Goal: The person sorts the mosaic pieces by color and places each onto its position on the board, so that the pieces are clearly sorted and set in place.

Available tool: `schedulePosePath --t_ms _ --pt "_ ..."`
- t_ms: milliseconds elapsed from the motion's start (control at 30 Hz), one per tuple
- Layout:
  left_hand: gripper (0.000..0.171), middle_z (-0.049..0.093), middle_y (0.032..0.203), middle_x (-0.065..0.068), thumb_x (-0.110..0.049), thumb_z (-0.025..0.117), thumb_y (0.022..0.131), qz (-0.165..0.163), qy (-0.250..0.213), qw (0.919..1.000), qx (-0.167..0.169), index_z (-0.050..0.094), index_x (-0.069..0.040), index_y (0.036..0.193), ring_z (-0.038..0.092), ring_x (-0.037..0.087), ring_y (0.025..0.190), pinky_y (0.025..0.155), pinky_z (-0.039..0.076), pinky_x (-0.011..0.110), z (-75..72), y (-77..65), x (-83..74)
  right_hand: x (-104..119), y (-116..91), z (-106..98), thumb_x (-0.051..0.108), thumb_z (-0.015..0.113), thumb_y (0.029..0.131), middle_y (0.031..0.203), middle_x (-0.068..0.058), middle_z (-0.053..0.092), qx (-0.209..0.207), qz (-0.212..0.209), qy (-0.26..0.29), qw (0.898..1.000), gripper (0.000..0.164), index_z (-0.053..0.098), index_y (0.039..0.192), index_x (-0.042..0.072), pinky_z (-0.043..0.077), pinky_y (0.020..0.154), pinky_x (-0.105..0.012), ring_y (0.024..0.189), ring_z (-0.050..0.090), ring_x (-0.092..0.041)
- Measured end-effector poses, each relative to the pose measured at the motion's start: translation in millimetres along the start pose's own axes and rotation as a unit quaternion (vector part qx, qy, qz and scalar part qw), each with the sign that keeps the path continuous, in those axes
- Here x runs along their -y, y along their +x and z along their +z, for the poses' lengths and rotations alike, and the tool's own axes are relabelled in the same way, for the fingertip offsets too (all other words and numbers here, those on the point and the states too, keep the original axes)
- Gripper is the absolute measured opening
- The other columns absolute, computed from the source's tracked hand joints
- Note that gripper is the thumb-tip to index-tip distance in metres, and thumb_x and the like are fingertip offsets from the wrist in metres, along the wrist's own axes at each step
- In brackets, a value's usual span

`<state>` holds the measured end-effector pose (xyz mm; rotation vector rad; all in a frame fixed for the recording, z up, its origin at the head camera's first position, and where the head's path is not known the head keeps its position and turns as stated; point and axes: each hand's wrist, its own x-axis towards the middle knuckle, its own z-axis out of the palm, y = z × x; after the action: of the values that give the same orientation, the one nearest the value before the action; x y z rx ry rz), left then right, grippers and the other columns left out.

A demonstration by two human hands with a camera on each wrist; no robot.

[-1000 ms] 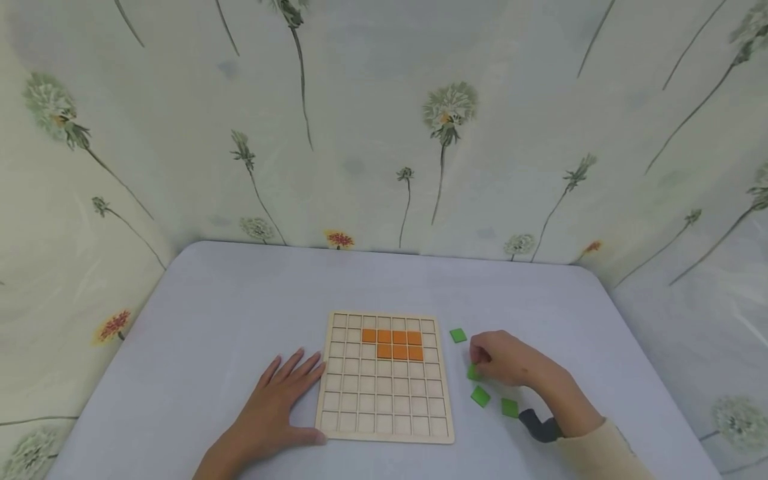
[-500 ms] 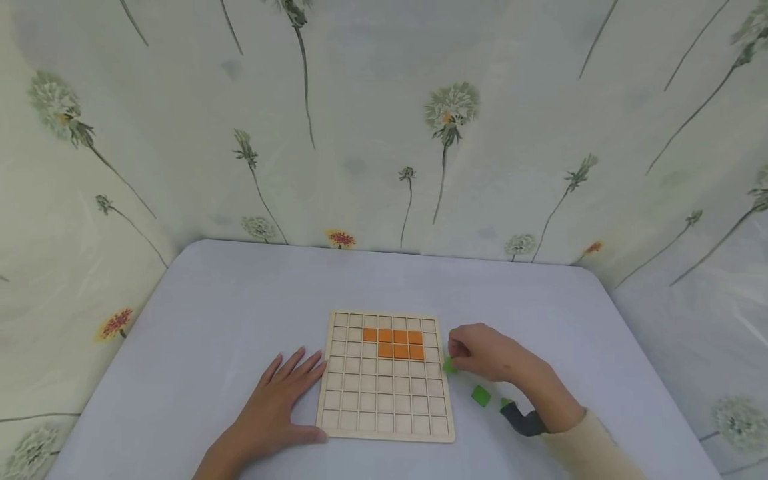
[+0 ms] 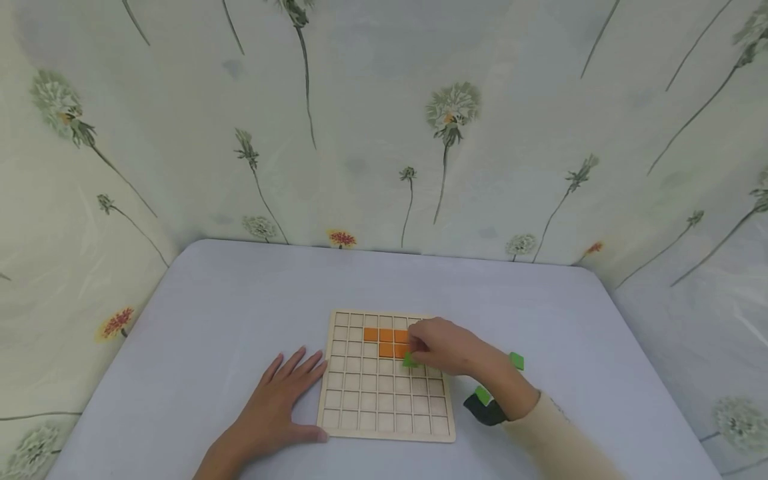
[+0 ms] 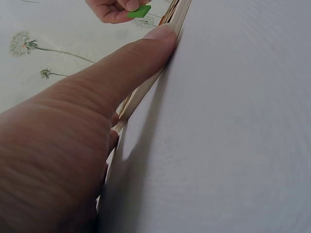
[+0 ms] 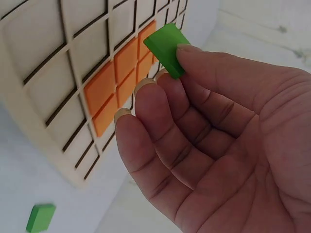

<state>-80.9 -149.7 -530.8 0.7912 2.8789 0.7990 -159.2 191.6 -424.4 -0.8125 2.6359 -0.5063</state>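
My right hand (image 3: 444, 343) pinches a green square tile (image 5: 165, 48) between thumb and fingers, over the right part of a wooden grid board (image 3: 384, 404). In the head view the tile overlaps the cells just below a block of orange tiles (image 3: 387, 335) set in two rows. The right wrist view shows the tile tilted, held up off the grid. My left hand (image 3: 273, 410) lies with fingers spread at the board's left side. Its thumb rests at the lower left corner, and in the left wrist view the thumb (image 4: 141, 56) touches the board's edge.
Loose green tiles lie on the table right of the board, one beyond the right forearm (image 3: 517, 361) and another near the dark wrist strap (image 3: 483, 412). The right arm hides part of that area. A flower-patterned cloth (image 3: 360, 133) hangs behind the white table (image 3: 240, 287).
My right hand has picked up a green tile from the table right of the board and carried it left over the grid. The left hand has stayed in place.
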Motion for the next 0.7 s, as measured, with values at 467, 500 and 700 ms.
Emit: schedulePosePath --t_ms 467,500,700 --pt "0.119 0.029 0.17 -0.008 -0.083 0.075 0.068 -0.001 0.0 1.0 0.001 0.04 -0.021 0.163 0.013 0.021 0.16 0.128 0.002 0.05 1.7 -0.4 2.2 26.7 28.4 19.1 0.014 0.074 0.097 0.074 0.01 0.054 0.004 -0.042 -0.002 0.999 0.018 0.062 0.085 0.02 0.047 0.063 -0.026 0.069 0.05 -0.007" --pt "0.118 0.029 0.17 -0.008 -0.083 0.075 0.068 -0.003 0.001 1.0 0.001 0.04 -0.022 0.163 0.013 0.021 0.16 0.128 0.002 0.05 1.6 -0.4 1.9 28.5 29.9 20.4 0.013 0.074 0.097 0.074 0.01 0.054 0.007 -0.042 0.001 0.999 0.019 0.062 0.084 0.02 0.047 0.063 -0.026 0.069 0.049 -0.007" --pt "0.116 0.031 0.17 -0.006 -0.08 0.076 0.07 0.006 -0.001 1.0 -0.008 0.041 -0.02 0.163 0.016 0.024 0.16 0.128 0.004 0.053 -0.4 -1.2 0.3 36.2 37.3 28.2 0.015 0.073 0.098 0.074 0.01 0.055 0.023 -0.039 0.002 0.999 0.019 0.063 0.083 0.021 0.046 0.06 -0.025 0.068 0.05 -0.006"
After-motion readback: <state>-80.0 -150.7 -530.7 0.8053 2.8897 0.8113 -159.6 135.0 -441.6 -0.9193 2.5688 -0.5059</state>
